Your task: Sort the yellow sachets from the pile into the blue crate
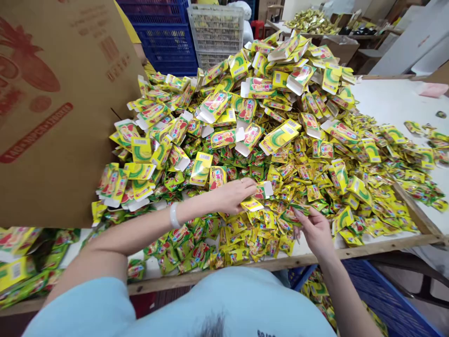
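A large heap of small yellow-and-green candy boxes (280, 135) and loose wrapped sweets (242, 236) covers the white table. My left hand (238, 194), with a pale bangle on its wrist, is closed round a small box (264, 189) whose white end flap stands open to the right. Green wrapped sweets (290, 215) are pinched between the fingertips of my right hand (315, 229), just right of that box. Another yellow box (251, 204) lies right under my left hand.
A big cardboard carton (66, 117) stands at the left. Behind the heap are blue crates (168, 47) and a white crate (217, 30). A wooden strip (280, 263) edges the table near me. A blue crate (379, 290) sits below at the right. Part of a person's yellow sleeve (128, 23) shows behind the carton.
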Motion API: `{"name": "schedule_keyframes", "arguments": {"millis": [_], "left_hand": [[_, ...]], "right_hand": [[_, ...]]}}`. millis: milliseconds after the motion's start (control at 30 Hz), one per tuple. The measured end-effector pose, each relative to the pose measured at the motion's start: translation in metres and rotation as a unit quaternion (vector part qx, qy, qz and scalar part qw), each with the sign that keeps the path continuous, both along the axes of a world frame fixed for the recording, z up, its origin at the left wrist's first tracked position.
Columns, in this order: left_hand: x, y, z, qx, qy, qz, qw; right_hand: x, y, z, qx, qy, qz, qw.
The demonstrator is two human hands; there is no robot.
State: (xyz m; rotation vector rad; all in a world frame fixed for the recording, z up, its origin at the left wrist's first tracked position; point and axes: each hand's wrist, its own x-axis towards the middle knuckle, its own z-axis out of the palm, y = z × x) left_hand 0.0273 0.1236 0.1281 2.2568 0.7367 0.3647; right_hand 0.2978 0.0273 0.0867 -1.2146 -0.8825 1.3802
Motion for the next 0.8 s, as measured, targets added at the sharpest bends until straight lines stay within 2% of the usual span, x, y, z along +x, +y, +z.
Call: {"name": "schedule_keyframes", "arguments": {"millis": [67, 133, 233, 300, 400, 500, 567, 633, 700, 733, 800], "left_hand": [[0.005, -0.018, 0.001, -0.131, -0.085, 0.041, 0.987], [0.016, -0.037, -0.004, -0.248, -0.171, 0.087, 0.95], [0.033, -0.06, -0.014, -0.335, -0.243, 0.12, 0.902], [0.039, -0.069, -0.018, -0.344, -0.264, 0.138, 0.891], [0.038, -0.075, -0.02, -0.312, -0.255, 0.172, 0.899], [0.035, -0.079, -0.021, -0.304, -0.201, 0.173, 0.915], [0.036, -0.082, -0.023, -0.305, -0.175, 0.165, 0.921], [0.038, -0.085, -0.024, -0.3, -0.152, 0.159, 0.928], [0.04, -0.088, -0.026, -0.296, -0.13, 0.159, 0.933], [0.041, -0.089, -0.026, -0.295, -0.128, 0.159, 0.933], [0.04, -0.092, -0.026, -0.294, -0.14, 0.163, 0.931]], "right_hand": [[-0.006, 0.005, 0.021, 0.051, -0.011, 0.009, 0.999], [-0.018, 0.009, 0.04, 0.105, -0.034, 0.01, 0.994], [-0.039, 0.017, 0.059, 0.197, -0.114, 0.025, 0.973], [-0.046, 0.022, 0.063, 0.279, -0.196, 0.069, 0.938], [-0.045, 0.026, 0.066, 0.349, -0.32, 0.177, 0.863], [-0.039, 0.026, 0.07, 0.319, -0.403, 0.288, 0.808], [-0.038, 0.025, 0.073, 0.291, -0.438, 0.336, 0.781], [-0.038, 0.022, 0.074, 0.265, -0.459, 0.358, 0.769], [-0.039, 0.019, 0.072, 0.247, -0.462, 0.358, 0.773], [-0.038, 0.018, 0.07, 0.243, -0.452, 0.355, 0.782], [-0.034, 0.014, 0.065, 0.241, -0.406, 0.333, 0.816]]}}
